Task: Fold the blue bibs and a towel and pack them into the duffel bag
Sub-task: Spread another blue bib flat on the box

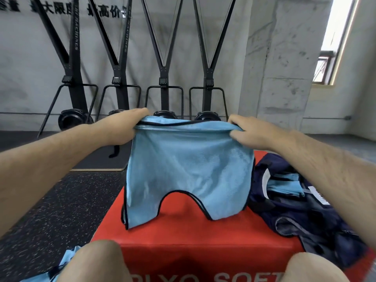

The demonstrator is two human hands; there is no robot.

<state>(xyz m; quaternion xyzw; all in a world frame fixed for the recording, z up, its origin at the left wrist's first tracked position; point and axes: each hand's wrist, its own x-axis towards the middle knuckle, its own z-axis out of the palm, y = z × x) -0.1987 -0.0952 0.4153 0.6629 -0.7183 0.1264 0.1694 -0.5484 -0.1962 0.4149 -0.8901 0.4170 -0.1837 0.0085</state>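
A light blue mesh bib [189, 171] with black trim hangs upside down above the red box, its neck cut-out at the bottom. My left hand [126, 127] grips its upper left corner and my right hand [250, 131] grips its upper right corner, stretching the top edge between them. The bib's lower edge touches the box top. To the right lies the open navy duffel bag [305, 212], with folded blue bibs [284, 186] inside it. More blue fabric [69, 259] lies on the floor by my left knee.
The red soft plyo box [183, 237] stands in front of my knees on speckled black floor. Black ski-trainer machines [162, 78] line the grey wall behind. A concrete pillar [284, 68] and a window are at the right.
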